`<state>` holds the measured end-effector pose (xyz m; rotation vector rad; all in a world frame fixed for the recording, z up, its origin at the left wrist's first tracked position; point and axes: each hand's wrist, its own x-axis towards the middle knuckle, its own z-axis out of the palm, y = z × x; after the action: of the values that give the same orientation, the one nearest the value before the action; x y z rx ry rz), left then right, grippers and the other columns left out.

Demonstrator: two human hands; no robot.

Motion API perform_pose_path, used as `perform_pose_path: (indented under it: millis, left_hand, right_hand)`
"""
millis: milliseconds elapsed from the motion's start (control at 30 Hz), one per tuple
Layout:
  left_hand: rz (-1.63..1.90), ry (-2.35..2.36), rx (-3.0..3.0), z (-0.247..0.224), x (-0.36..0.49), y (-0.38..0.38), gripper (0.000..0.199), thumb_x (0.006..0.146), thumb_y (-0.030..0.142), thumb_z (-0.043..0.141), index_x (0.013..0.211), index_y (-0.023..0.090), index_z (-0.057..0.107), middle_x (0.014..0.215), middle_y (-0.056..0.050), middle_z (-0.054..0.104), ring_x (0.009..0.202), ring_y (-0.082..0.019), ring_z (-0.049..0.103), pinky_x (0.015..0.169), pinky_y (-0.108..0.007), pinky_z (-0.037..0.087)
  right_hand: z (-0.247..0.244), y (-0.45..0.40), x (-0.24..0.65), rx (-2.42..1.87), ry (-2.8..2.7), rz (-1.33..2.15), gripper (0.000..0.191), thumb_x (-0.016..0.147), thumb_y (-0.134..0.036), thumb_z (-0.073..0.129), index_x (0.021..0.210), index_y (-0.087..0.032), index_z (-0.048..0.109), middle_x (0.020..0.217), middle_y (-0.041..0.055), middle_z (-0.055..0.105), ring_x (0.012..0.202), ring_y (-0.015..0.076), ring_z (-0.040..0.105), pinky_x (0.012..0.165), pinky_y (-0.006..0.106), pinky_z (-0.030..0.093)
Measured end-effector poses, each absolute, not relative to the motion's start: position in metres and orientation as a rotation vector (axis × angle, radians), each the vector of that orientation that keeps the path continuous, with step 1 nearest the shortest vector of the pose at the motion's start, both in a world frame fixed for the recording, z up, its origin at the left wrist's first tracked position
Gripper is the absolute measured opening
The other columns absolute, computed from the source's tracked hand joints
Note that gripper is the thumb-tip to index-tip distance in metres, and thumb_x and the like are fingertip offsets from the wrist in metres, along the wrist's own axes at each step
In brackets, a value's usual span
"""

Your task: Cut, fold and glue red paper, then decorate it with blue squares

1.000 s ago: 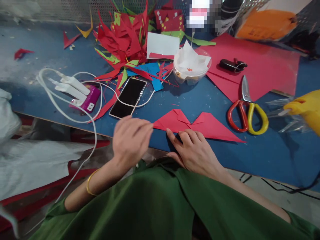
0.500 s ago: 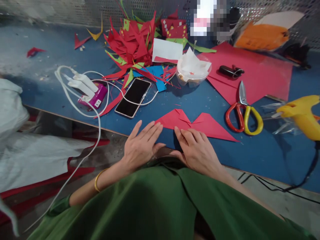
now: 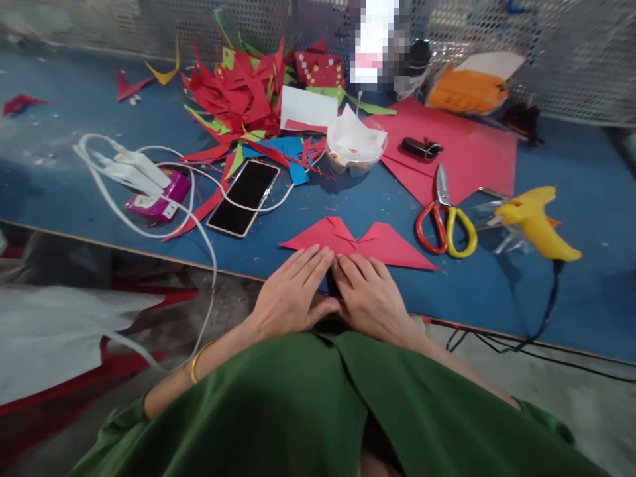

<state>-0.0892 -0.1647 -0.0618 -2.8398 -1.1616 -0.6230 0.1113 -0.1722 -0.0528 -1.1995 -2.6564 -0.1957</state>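
Rightward along the near edge of the folded red paper (image 3: 381, 246), the left hand (image 3: 289, 293) had slid up beside the right hand (image 3: 373, 293) — the fingers (image 3: 312, 266) of both lay unclenched there. The paper rested on the tabletop (image 3: 489, 291), with scissors (image 3: 444, 199) beyond its right end and a phone (image 3: 245, 188) beyond its left.

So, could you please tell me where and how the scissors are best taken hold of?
The scissors are probably best gripped by their red loop and yellow loop, the right hand coming from the near side: the loops face the person, while the blades point away over the red sheet.
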Motion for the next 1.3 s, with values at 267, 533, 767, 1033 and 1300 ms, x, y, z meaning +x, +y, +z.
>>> perform_pose_path:
  millis: [267,533,767,1033,1300]
  left_hand:
    - [-0.505,-1.144,-2.756,-0.065,-0.078,-0.16,0.08,0.094,0.07,0.037,0.142,0.009,0.054,0.137,-0.021,0.062,0.128,-0.037,0.057,0.115,-0.055,0.035]
    - [-0.512,-1.16,-2.708,-0.07,-0.07,-0.158,0.079,0.091,0.072,0.042,0.142,0.013,0.056,0.129,-0.023,0.063,0.12,-0.039,0.058,0.11,-0.06,0.039]
    - [-0.527,-1.212,-2.747,-0.073,-0.071,-0.158,0.08,0.09,0.073,0.04,0.144,0.015,0.053,0.132,-0.022,0.059,0.126,-0.038,0.053,0.11,-0.055,0.043]
    - [-0.516,-1.197,-2.766,-0.074,-0.071,-0.157,0.081,0.09,0.072,0.044,0.144,0.013,0.054,0.131,-0.025,0.057,0.125,-0.042,0.052,0.106,-0.057,0.046]
    - [-0.502,-1.252,-2.768,-0.075,-0.071,-0.158,0.079,0.09,0.072,0.045,0.145,0.015,0.053,0.132,-0.022,0.058,0.128,-0.04,0.051,0.109,-0.055,0.044]
  right_hand:
    - [-0.059,-0.189,0.129,-1.294,-2.481,-0.22,0.054,0.103,-0.038,0.041,0.138,0.001,0.054,0.137,0.0202,0.063,0.129,0.0262,0.055,0.108,0.039,0.038]
    - [-0.061,-0.191,0.137,-1.359,-2.441,-0.198,0.049,0.101,-0.031,0.042,0.137,0.001,0.053,0.136,0.0214,0.064,0.13,0.0261,0.056,0.109,0.04,0.04]
    - [-0.062,-0.2,0.167,-1.465,-2.405,-0.258,0.057,0.099,-0.029,0.046,0.147,0.0,0.04,0.134,0.0228,0.065,0.129,0.0285,0.058,0.107,0.042,0.042]
    - [-0.062,-0.213,0.208,-1.662,-2.332,-0.401,0.059,0.098,-0.029,0.05,0.147,0.002,0.04,0.133,0.0259,0.064,0.126,0.0333,0.059,0.106,0.046,0.044]
    - [-0.062,-0.22,0.21,-1.747,-2.306,-0.425,0.069,0.097,-0.032,0.053,0.155,-0.002,0.03,0.137,0.0236,0.062,0.131,0.0347,0.055,0.111,0.051,0.037]
